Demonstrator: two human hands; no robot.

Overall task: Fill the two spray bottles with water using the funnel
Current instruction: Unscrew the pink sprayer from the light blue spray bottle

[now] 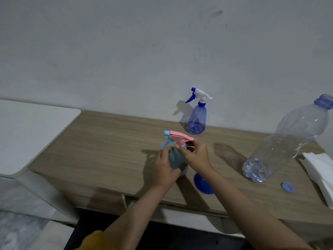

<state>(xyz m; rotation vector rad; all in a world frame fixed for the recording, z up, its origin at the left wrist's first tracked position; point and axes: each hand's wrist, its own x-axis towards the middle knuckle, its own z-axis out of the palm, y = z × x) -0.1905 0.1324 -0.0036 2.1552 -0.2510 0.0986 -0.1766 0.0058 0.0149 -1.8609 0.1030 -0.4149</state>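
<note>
A light-blue spray bottle with a pink spray head stands on the wooden table. My left hand wraps around its body. My right hand pinches the neck just under the pink head. A clear blue spray bottle with a white and blue head stands upright by the wall, apart from both hands. A blue funnel lies on the table just under my right wrist. A large clear water bottle stands open at the right with a little water at its bottom.
The water bottle's blue cap lies near the table's front edge. White paper towels lie at the far right. A white surface adjoins the table on the left. A grey wall rises behind.
</note>
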